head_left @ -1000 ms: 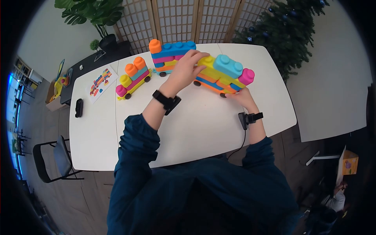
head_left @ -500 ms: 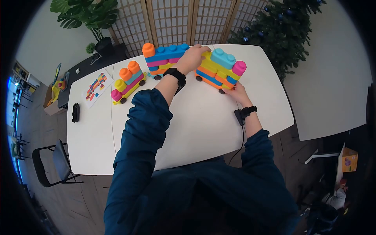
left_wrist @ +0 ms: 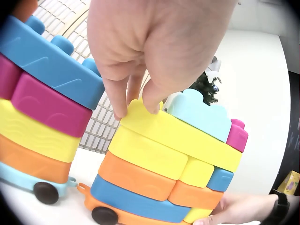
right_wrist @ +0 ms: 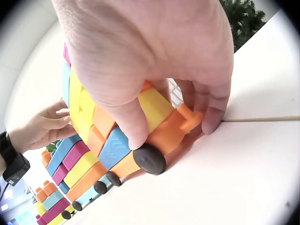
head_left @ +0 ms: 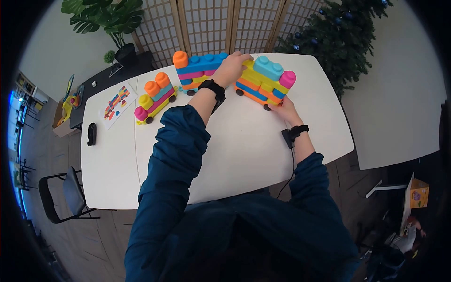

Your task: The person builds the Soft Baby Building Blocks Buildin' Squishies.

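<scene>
An orange-based block wagon (head_left: 261, 87) stands on the white table, with yellow, orange and blue blocks, a light-blue block and a pink one on top. My left hand (head_left: 231, 69) pinches the yellow stud at its left top end, seen closely in the left wrist view. My right hand (right_wrist: 154, 56) grips the wagon's lower right end, thumb near the black wheel (right_wrist: 149, 159). Left of it stands a second wagon (left_wrist: 51, 93) with a long blue top block; its hook lies close to the orange loop, and whether they are linked I cannot tell.
A small block engine (head_left: 155, 98) stands left of the wagons. Beyond it lie a picture sheet (head_left: 117, 104) and a black object (head_left: 91, 134). A lattice screen (head_left: 206, 28), a potted plant (head_left: 126, 54) and a decorated tree (head_left: 336, 40) stand behind the table (head_left: 244, 155).
The orange-based wagon, tilted with its right end raised one second ago, has been lowered and shifted slightly left. Both hands have stayed on it.
</scene>
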